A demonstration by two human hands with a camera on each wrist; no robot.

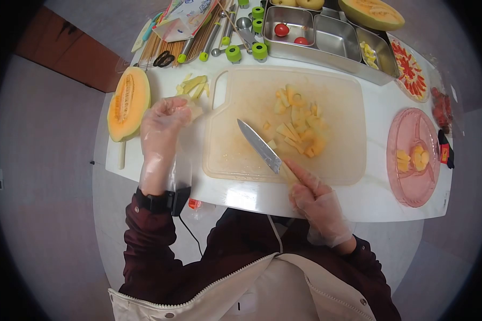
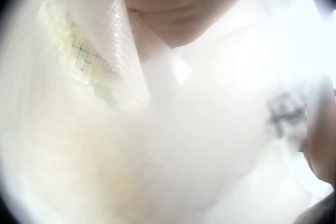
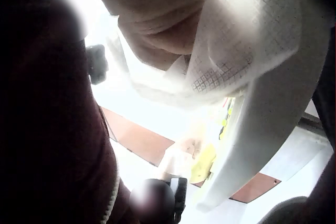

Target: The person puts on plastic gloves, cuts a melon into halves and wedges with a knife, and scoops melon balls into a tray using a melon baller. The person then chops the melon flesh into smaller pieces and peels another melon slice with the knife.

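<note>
My right hand (image 1: 318, 206), in a clear plastic glove, grips a kitchen knife (image 1: 260, 145) by its wooden handle, the blade slanting over the cutting board (image 1: 235, 160). Cut melon pieces (image 1: 300, 128) lie in a loose heap on the board beyond the blade. Left of the board, my gloved left hand (image 1: 163, 120) is raised with curled fingers, pinching a pale melon piece (image 1: 196, 112) at the fingertips. Melon peels (image 1: 194, 84) lie on the table just beyond that hand. Glove plastic fills much of the left wrist view; in the right wrist view the glove hides the knife.
Half a melon (image 1: 129, 104) lies at the left table edge. A pink divided plate (image 1: 412, 187) with fruit pieces stands at right. Behind the board are steel containers (image 1: 326, 58) with tomatoes, green-capped tools (image 1: 233, 53), skewers (image 1: 154, 49) and a plate of sliced fruit (image 1: 411, 72).
</note>
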